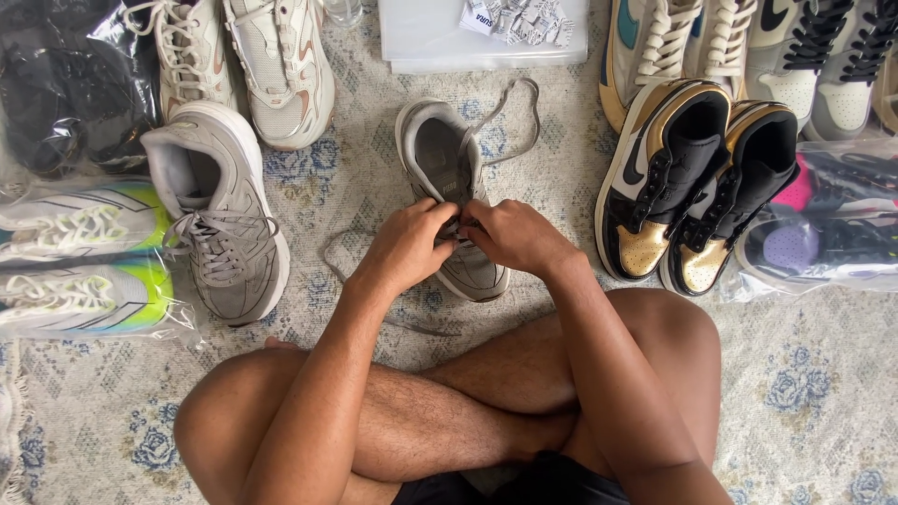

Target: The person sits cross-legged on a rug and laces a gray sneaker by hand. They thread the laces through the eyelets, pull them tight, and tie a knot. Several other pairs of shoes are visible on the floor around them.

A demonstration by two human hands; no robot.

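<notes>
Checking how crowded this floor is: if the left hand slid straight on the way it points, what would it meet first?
The right hand: the left hand points rightward over the grey shoe, fingers nearly touching.

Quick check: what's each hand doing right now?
Left hand: closed, fingers pinching the lace on the grey sneaker.
Right hand: closed, also gripping the lace over the same shoe.
</notes>
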